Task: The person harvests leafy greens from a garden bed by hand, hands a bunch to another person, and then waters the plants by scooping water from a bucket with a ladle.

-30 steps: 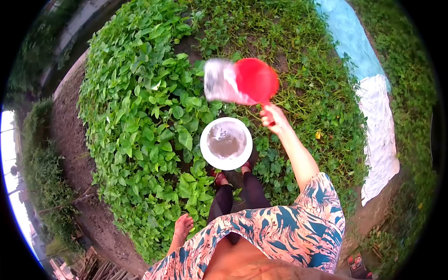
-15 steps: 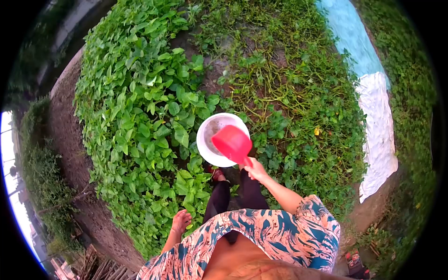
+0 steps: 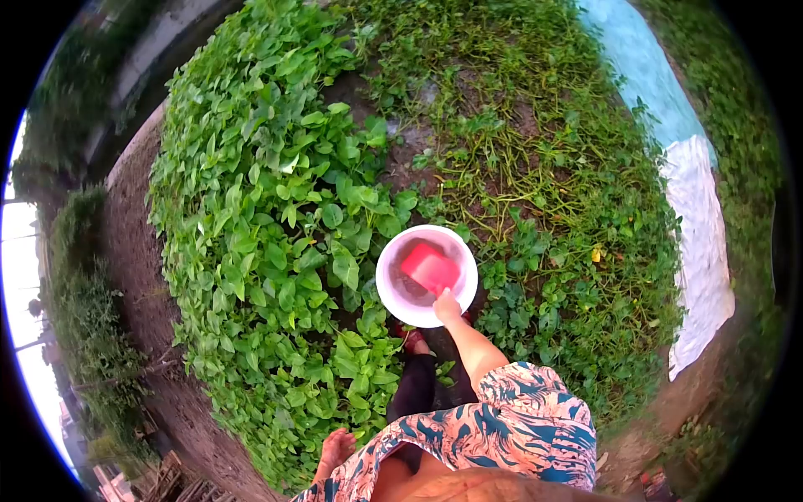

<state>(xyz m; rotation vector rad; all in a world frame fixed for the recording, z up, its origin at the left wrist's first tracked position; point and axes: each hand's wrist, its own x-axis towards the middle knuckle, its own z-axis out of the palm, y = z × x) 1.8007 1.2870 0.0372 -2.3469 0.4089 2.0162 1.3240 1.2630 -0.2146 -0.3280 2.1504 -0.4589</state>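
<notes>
A white bucket (image 3: 387, 289) stands among the plants just in front of my feet, with greyish-brown contents that look like murky water. My right hand (image 3: 447, 305) grips the handle of a red plastic dipper (image 3: 431, 268), whose bowl is down inside the bucket. The hand itself is over the bucket's near rim. Lower left, my left hand (image 3: 338, 448) hangs beside my body above the leaves, its fingers loosely bent and holding nothing that I can see.
Dense broad-leaved plants (image 3: 276, 209) grow on the left. Sparser, trailing plants (image 3: 535, 184) cover the right, edged by a blue sheet (image 3: 652, 75) and a white sheet (image 3: 698, 251). A bare dirt strip (image 3: 138, 251) runs along the far left.
The dipper went from above the bucket's right side down into it, my right hand following. The view shifted, so the bucket appears lower and farther right. My left hand still hangs at the side.
</notes>
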